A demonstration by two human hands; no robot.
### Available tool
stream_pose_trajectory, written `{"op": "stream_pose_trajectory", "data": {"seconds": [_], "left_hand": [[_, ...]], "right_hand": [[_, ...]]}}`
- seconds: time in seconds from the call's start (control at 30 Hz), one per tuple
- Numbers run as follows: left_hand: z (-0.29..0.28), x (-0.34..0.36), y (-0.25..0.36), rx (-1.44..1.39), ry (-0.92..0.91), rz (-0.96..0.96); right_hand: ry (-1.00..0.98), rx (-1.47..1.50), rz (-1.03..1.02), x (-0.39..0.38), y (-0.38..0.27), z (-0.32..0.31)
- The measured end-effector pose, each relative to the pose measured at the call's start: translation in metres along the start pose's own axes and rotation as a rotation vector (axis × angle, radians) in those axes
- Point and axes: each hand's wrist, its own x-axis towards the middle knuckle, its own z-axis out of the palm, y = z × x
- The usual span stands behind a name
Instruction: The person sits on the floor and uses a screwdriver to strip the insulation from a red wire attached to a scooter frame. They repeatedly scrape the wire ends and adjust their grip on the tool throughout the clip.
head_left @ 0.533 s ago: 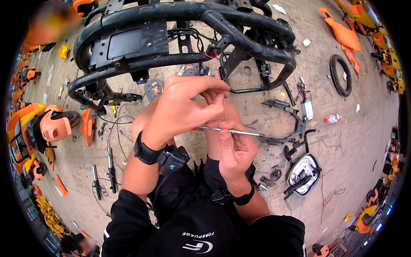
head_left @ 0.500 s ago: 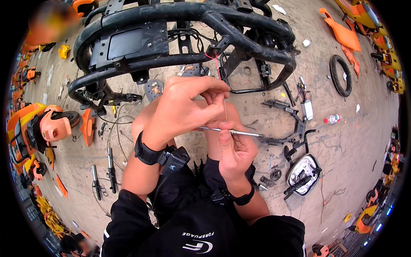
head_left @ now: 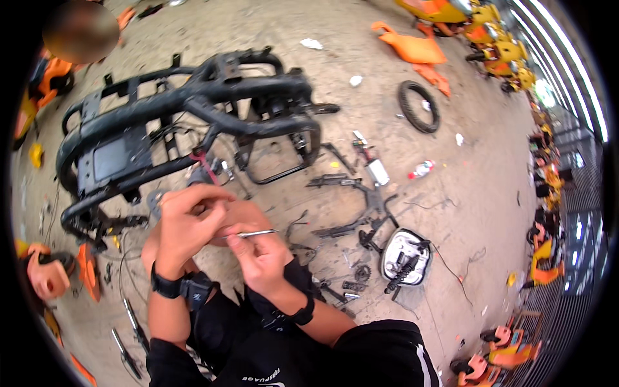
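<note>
My left hand is closed in a pinch just beyond my knees. A thin red wire, fastened to a lower tube of the black vehicle frame, runs down to its fingers. Close beside it on the right, my right hand grips a slim silver screwdriver shaft between thumb and fingers. The shaft lies nearly level, its free tip pointing right and its other end at the left fingers. Where wire and shaft meet is hidden by the fingers.
Right of my knees lie black frame parts, a white shell with a black shock absorber and a gear. Farther off are a tyre, a bottle and orange panels. Fork tubes lie at lower left.
The view has swung right, so the frame and both hands appear farther left. The shaft now tilts slightly up to the right. Both hands keep their grips.
</note>
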Motion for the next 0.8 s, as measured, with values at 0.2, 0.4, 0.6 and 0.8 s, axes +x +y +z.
{"op": "stream_pose_trajectory", "data": {"seconds": [0.2,0.4,0.6,0.8], "left_hand": [[0.001,-0.002,-0.001,-0.022,0.016,0.001],[0.003,-0.001,-0.010,-0.048,0.032,0.012],[0.006,-0.004,-0.019,-0.040,0.057,0.002],[0.007,-0.007,-0.017,-0.011,0.098,-0.019]], "right_hand": [[-0.014,0.006,-0.017,-0.001,-0.012,0.001],[0.015,-0.077,-0.033,-0.003,0.000,0.002],[-0.021,0.102,0.051,-0.004,0.004,0.002],[-0.028,0.133,0.002,-0.003,0.007,0.001]]}}
